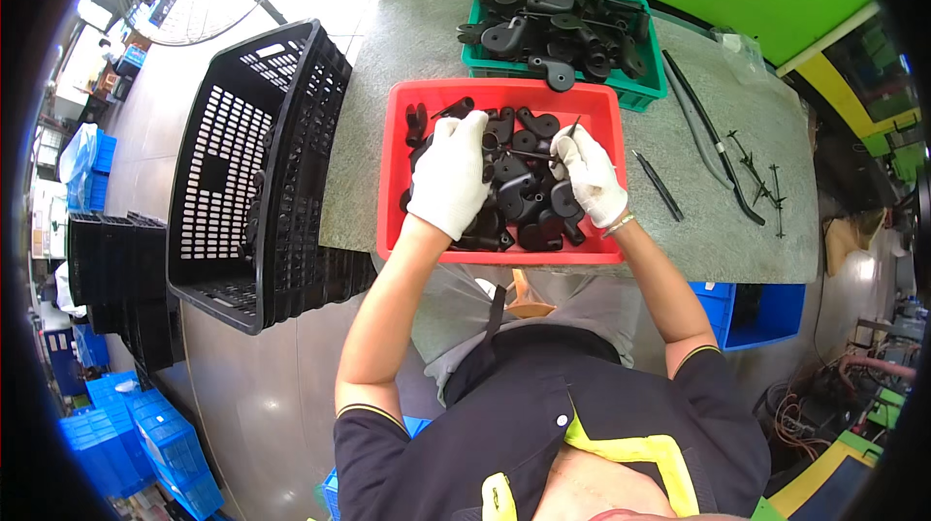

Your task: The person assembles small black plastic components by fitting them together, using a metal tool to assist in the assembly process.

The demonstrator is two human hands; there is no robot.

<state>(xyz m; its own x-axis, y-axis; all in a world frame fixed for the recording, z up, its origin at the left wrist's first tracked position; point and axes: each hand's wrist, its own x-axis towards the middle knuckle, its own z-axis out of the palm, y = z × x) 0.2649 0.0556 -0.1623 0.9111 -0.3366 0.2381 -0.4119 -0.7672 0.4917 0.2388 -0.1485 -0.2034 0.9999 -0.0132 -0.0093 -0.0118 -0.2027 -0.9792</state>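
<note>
Black plastic parts (529, 193) fill one red tray (504, 93); left hand (449, 175) rests open on them, right hand (590, 175) pinches one thin tool (572, 128); one green tray (640, 94) behind.

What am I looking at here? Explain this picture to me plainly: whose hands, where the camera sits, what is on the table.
No machine here: a person works with two gloved hands. The camera sits on their head, looking down, so edges bend.

On the table stand a red bin and, behind it, a green bin, both holding black plastic parts.

The left hand rests on parts in the red bin. The right hand pinches a thin black tool.

A black crate stands to the left.
</note>
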